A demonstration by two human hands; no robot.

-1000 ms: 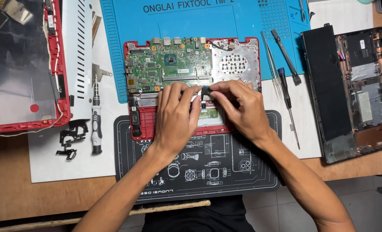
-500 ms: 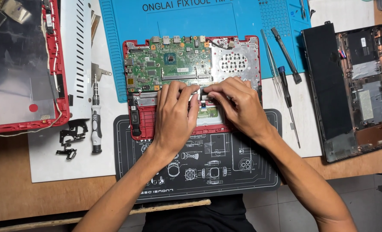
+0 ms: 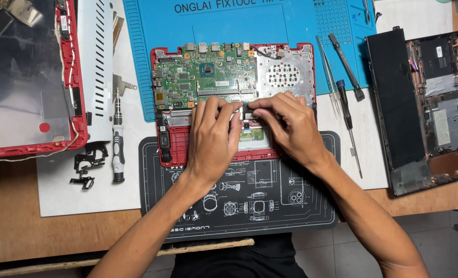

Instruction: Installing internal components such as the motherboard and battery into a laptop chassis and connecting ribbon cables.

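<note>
From my remote seat the view is bright and evenly lit, with soft overhead light and no harsh contrast. Shadows are faint: I see only thin, short ones under the left hand (image 3: pixel 212 140) and right hand (image 3: pixel 285 126) and beside the screwdriver (image 3: pixel 117 144). A hazy glare washes over the clear panel in the red lid (image 3: pixel 25 77) at upper left, dulling its detail. Focus is sharp at centre; the green board (image 3: pixel 203 77) reads crisply. I notice slight softness toward the corners.
</note>
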